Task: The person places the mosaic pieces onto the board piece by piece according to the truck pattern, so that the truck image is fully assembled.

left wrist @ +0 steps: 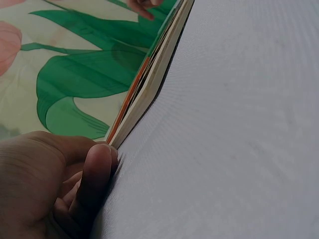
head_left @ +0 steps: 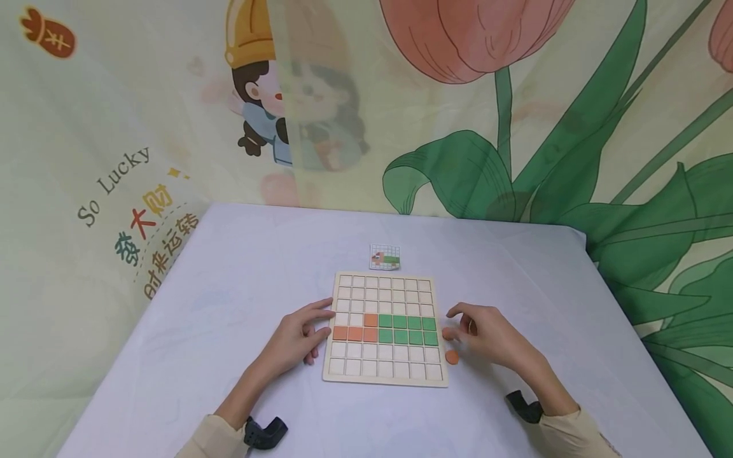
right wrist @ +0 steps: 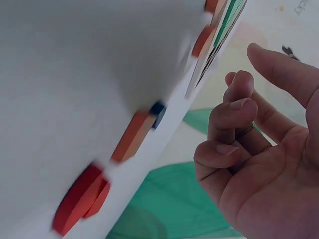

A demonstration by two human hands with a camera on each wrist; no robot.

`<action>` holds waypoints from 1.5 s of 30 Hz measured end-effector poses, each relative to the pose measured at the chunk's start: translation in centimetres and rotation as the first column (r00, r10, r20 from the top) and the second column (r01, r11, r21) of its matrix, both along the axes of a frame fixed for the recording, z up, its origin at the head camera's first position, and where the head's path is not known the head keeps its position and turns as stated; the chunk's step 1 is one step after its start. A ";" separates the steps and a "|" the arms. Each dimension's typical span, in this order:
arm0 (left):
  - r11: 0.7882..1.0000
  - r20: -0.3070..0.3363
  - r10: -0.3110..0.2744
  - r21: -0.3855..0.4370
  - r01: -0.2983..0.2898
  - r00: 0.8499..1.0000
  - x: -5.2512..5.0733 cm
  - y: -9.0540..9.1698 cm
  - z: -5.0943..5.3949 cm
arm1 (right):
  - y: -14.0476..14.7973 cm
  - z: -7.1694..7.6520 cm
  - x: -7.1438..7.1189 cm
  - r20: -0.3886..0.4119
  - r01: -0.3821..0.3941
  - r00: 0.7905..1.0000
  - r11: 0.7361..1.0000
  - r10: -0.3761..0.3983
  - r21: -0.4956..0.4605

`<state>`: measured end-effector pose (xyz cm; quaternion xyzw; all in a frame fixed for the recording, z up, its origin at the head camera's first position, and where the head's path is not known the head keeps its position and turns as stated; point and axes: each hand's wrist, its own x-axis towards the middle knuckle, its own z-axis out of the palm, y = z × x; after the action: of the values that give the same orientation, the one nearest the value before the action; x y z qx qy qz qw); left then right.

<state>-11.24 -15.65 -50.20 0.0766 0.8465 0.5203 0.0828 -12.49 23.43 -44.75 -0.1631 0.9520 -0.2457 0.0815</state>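
Note:
A wooden grid board [head_left: 386, 381] lies flat on the table, with orange squares [head_left: 355, 334] and green squares [head_left: 408, 329] filling parts of two middle rows. Against its left edge rest the thumb and outstretched finger of my left hand [head_left: 294, 340]; the left wrist view shows the thumb [left wrist: 98, 162] at the board's side. Just right of the board hovers my right hand [head_left: 487, 334], fingers loosely bent. Nothing is held in that hand [right wrist: 264, 134]. Near it lie an orange disc [head_left: 452, 357] and another orange piece [head_left: 446, 333], partly covered by its fingers.
Behind the board lies a small picture card [head_left: 385, 257] showing a coloured grid pattern. In the right wrist view, red pieces [right wrist: 82, 199], an orange block [right wrist: 132, 137] and a dark blue piece [right wrist: 158, 113] appear on the white tablecloth [head_left: 275, 254]. A printed curtain [head_left: 343, 184] hangs behind.

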 end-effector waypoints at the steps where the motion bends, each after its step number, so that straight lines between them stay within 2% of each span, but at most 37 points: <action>1: 1.000 0.000 0.001 -0.001 -0.001 1.000 0.0 0.0 0.0 | 0.4 0.0 0.1 -0.007 0.002 1.000 1.000 -0.002 0.001; 7: 1.000 0.001 -0.004 0.000 0.004 1.000 0.0 0.0 0.0 | 2.8 -0.4 0.9 -0.016 0.055 0.998 0.998 -0.054 0.021; 15: 1.000 0.008 -0.001 0.010 0.001 1.000 0.0 -0.1 -0.1 | 4.9 -0.9 1.7 0.042 0.116 0.992 0.993 -0.117 0.033; 26: 1.000 0.005 -0.002 0.004 0.002 1.000 0.0 -0.1 0.0 | 6.1 -1.2 1.8 0.067 0.097 0.993 0.993 -0.101 0.072; 45: 1.000 0.008 0.002 0.005 -0.002 1.000 0.0 0.0 0.0 | 6.6 -1.5 1.8 0.068 0.105 0.992 0.993 -0.108 0.053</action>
<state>-11.21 -15.67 -50.22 0.0739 0.8448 0.5230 0.0853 -10.64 30.07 -46.27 -0.1012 0.9617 -0.2316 0.1059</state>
